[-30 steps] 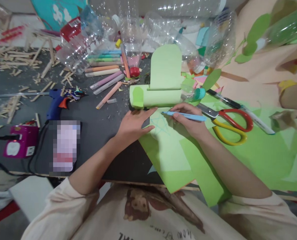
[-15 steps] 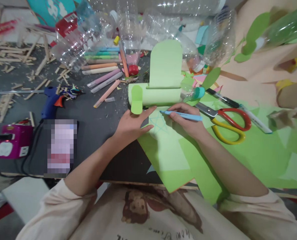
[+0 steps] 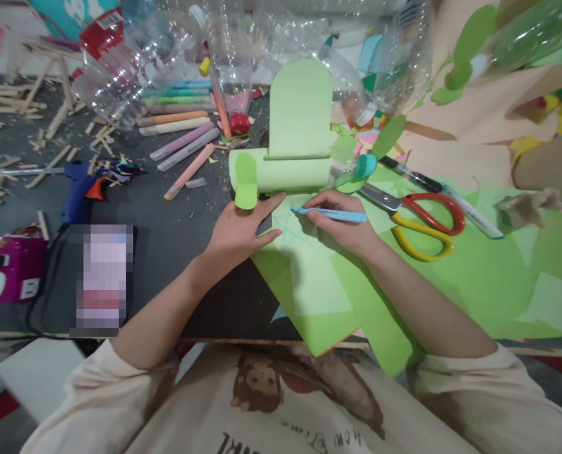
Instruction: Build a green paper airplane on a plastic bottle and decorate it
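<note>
My right hand point(image 3: 340, 224) is closed on a light blue pen point(image 3: 331, 215), its tip on a pale green paper piece point(image 3: 309, 271) where a star outline is drawn. My left hand point(image 3: 236, 233) lies flat with fingers stretched out, pressing the paper's left edge. Just beyond both hands stands a plastic bottle wrapped in light green paper point(image 3: 285, 173) with an upright green paper flap point(image 3: 300, 107) and a teal cap point(image 3: 367, 166).
Red-and-yellow scissors point(image 3: 418, 217) lie right of the pen on green sheets point(image 3: 479, 284). Coloured markers point(image 3: 181, 126), clear bottles point(image 3: 120, 69), wooden sticks point(image 3: 7, 107), a blue glue gun point(image 3: 77, 189) and a magenta power unit point(image 3: 7, 271) fill the dark table point(image 3: 177, 239).
The view has shifted slightly, so everything sits lower-left in frame. My hands keep their hold on paper and pen; the pen tip has moved a little along the star.
</note>
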The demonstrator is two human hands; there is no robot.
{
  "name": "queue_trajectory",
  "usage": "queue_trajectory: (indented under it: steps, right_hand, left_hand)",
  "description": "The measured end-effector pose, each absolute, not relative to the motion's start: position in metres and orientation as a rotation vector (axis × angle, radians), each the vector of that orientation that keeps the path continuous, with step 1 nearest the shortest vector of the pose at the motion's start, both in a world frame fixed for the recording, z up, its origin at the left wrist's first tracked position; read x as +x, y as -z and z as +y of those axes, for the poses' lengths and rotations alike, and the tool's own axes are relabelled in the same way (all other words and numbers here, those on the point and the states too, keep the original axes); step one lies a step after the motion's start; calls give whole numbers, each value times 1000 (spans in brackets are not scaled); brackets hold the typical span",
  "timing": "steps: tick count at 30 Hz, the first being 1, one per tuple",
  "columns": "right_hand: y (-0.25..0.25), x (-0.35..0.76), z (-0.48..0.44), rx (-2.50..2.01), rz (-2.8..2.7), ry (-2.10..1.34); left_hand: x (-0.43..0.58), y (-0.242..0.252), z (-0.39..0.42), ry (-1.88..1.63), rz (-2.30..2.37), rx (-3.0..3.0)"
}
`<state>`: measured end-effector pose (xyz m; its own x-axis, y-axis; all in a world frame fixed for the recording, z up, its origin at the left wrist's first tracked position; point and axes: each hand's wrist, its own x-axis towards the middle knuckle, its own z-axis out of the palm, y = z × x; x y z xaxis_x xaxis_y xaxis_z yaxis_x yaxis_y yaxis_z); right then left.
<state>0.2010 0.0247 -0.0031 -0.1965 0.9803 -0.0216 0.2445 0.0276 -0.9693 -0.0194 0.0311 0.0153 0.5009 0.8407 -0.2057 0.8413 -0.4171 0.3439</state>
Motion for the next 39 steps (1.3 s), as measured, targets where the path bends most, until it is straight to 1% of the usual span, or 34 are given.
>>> queue_trajectory:
  steps: [10,23,39]
  right_hand:
    - [3,200,23,-1296,-1581,-1246]
    - [2,200,25,-1294,-1459,-1223]
    - [2,200,24,-1333,-1573,-1224]
  left_hand:
    - [-20,-14,32,7,1399,2343]
    - [-20,-13,32,17,1380,2362]
    - [-21,-14,32,-17,1382,2338]
